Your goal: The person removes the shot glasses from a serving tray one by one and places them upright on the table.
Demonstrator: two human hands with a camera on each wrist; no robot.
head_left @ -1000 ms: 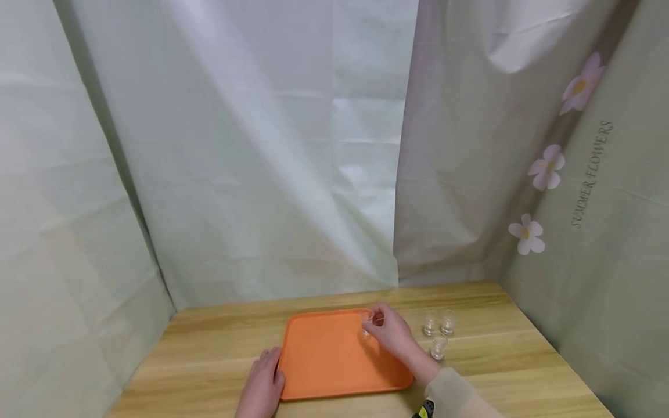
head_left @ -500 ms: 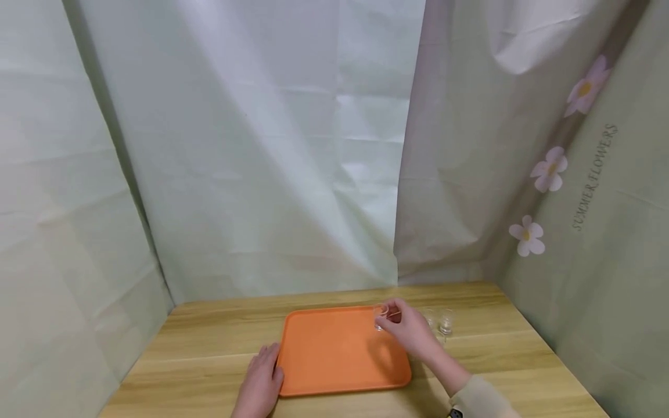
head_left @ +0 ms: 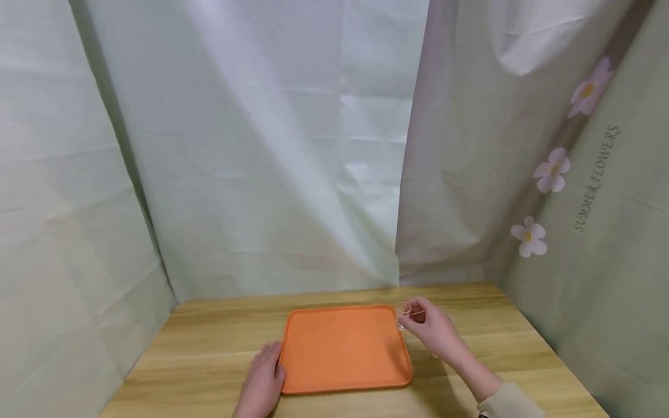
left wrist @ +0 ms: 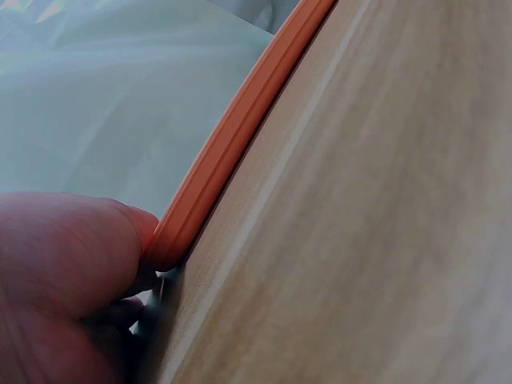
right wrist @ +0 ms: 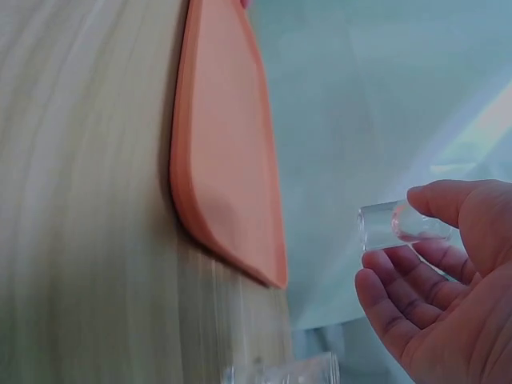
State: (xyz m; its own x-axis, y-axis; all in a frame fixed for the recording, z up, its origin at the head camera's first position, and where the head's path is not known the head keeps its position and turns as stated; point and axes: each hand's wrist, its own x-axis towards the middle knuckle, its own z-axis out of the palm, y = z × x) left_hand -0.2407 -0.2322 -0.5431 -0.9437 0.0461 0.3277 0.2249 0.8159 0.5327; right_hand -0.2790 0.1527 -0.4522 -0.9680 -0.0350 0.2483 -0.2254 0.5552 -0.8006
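Observation:
An orange tray (head_left: 342,348) lies on the wooden table. My left hand (head_left: 261,377) rests at the tray's left edge, fingers extended, with the thumb against the rim; the left wrist view shows the hand (left wrist: 72,256) touching the tray's corner (left wrist: 180,232). Between thumb and fingers my right hand (head_left: 431,328) pinches a small clear shot glass (right wrist: 382,226), raised just past the tray's right edge. A second clear glass (right wrist: 284,372) shows at the bottom of the right wrist view. In the head view the right hand mostly hides the glasses standing behind it.
The wooden tabletop (head_left: 209,342) extends around the tray. Pale green curtains (head_left: 287,174) enclose the back and both sides, and the right one (head_left: 601,261) carries printed flowers and lettering.
My right hand has moved right with the shot glass, from above the tray to beyond its right edge, and now covers the standing glasses. The left hand stays at the tray's edge.

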